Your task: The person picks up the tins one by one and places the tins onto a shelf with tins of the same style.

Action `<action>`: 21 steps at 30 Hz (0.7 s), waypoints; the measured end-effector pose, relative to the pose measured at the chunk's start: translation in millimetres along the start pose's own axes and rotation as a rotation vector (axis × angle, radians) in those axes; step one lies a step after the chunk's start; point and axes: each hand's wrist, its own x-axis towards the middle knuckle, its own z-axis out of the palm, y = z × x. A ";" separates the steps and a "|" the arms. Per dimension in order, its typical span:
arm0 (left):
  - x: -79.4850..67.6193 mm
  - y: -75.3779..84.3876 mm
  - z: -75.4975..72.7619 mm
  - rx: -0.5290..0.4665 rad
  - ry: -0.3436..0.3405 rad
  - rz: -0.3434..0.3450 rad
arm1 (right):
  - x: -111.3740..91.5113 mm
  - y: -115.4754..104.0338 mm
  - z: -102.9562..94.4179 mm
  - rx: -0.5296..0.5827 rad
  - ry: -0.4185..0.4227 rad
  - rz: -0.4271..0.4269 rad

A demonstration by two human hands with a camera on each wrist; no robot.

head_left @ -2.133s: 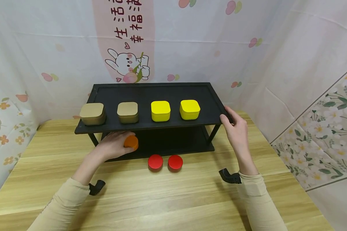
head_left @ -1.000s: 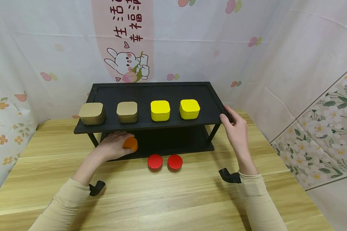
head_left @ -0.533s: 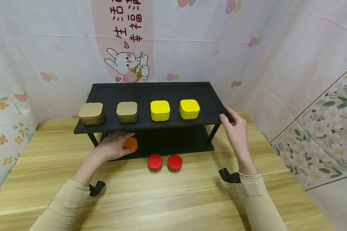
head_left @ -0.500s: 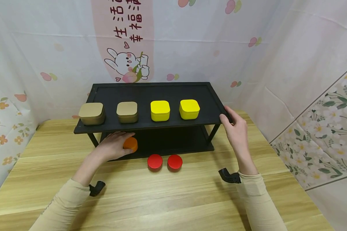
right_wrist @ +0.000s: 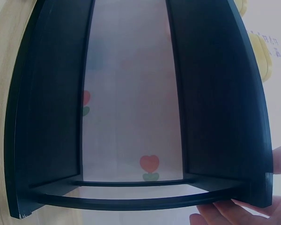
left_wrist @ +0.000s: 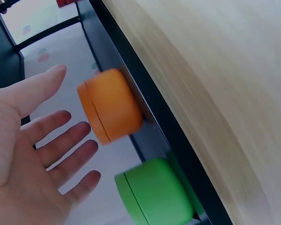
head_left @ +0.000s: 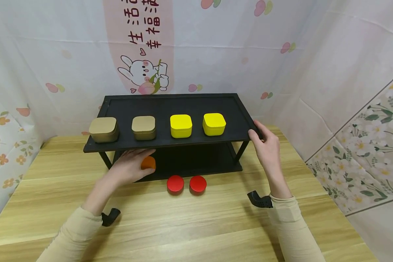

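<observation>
On the lower board of a black two-tier shelf (head_left: 190,103) stands an orange rounded-square tin (left_wrist: 113,105). My left hand (head_left: 129,168) is beside it at the lower tier; in the left wrist view the thumb and fingers are spread and look apart from the tin. A green tin (left_wrist: 154,192) stands beyond the orange one there, hidden behind my hand in the head view. My right hand (head_left: 269,147) grips the shelf's upper right corner, thumb on top and fingers underneath, as the right wrist view (right_wrist: 239,213) confirms.
Two beige tins (head_left: 104,127) and two yellow tins (head_left: 181,125) stand along the upper board's front. Two round red tins (head_left: 175,183) sit on the wooden table (head_left: 183,225) before the shelf. A printed curtain (head_left: 222,65) hangs behind.
My left hand has let go of the orange tin and loosened, shifting slightly. The tin stays in place, and my right hand keeps its hold on the shelf.
</observation>
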 end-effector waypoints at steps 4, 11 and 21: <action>-3.2 9.0 3.2 0.007 0.075 0.051 | -6.0 -14.1 -1.6 0.001 -0.011 0.012; -10.1 26.4 8.3 0.032 0.230 0.175 | -13.1 -28.3 -5.2 0.008 -0.025 -0.001; -22.5 50.0 17.1 0.053 0.281 0.245 | -6.0 -5.7 -2.7 -0.013 -0.007 -0.030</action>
